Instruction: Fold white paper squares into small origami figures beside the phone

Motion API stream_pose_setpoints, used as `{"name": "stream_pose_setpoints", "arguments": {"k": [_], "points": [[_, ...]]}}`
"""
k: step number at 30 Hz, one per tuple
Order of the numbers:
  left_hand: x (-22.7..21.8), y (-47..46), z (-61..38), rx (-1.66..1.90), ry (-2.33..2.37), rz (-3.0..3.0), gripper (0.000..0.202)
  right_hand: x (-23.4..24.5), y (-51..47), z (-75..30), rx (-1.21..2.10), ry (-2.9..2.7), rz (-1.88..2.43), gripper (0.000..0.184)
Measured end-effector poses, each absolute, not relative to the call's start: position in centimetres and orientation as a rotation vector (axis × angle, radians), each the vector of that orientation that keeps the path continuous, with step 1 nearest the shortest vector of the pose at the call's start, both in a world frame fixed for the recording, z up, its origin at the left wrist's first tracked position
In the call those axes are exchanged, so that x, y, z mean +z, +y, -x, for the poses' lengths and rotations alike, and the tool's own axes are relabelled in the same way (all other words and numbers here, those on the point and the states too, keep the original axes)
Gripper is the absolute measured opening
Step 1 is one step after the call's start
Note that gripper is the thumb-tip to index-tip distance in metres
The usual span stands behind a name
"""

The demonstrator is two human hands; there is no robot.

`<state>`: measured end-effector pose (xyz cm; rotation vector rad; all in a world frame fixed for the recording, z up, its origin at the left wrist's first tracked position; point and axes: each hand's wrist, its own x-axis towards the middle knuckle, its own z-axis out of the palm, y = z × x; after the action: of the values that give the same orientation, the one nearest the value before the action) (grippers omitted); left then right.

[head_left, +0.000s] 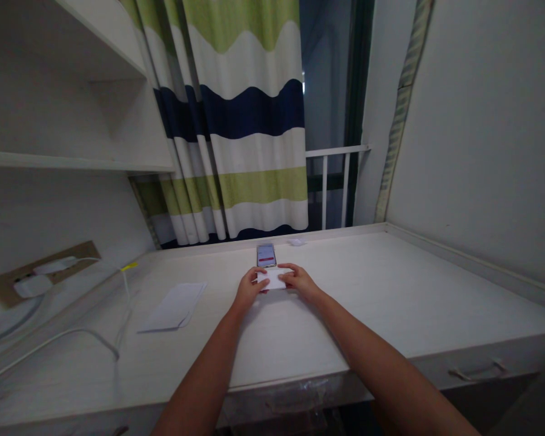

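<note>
So there's a small white slip (273, 279) lying flat on the worktop (390, 290), about mid-width and towards the far side. Both hands are on it. The left hand (249, 288) has its left edge and the right hand (300, 280) has its right edge, fingers curled in and pinching the slip from either side. It's tiny in the shot, so I honestly can't tell if it's folded paper or a card.

Just behind the slip, pretty much touching its far edge, is a phone (266, 255) lying face up with the screen lit and a red band across it. A bit further back, near the far edge of the worktop, there's a little white object (297, 241) that's too small to make out.

Off to the left, well apart from the hands, a bigger white sheet (174, 306) lies flat. Left of that, a white cable (75, 335) loops over the surface towards a wall socket panel (40, 272) with white plugs in it.

Behind it all hangs a striped curtain (240, 121) in green, white and navy, with a white railing (336, 180) beside it. Shelves (72, 161) are up on the left, and there's a drawer handle (476, 370) at the front right.
</note>
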<state>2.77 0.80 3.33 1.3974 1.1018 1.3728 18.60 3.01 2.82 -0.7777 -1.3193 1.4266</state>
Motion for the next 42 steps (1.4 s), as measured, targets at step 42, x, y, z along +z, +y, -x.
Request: {"name": "stream_pose_setpoints", "arguments": {"k": [42], "points": [[3.0,1.4,-2.3,1.4,1.21,-1.489,0.025,1.9,3.8,-18.3,1.45,-1.435,0.785,0.029]]}}
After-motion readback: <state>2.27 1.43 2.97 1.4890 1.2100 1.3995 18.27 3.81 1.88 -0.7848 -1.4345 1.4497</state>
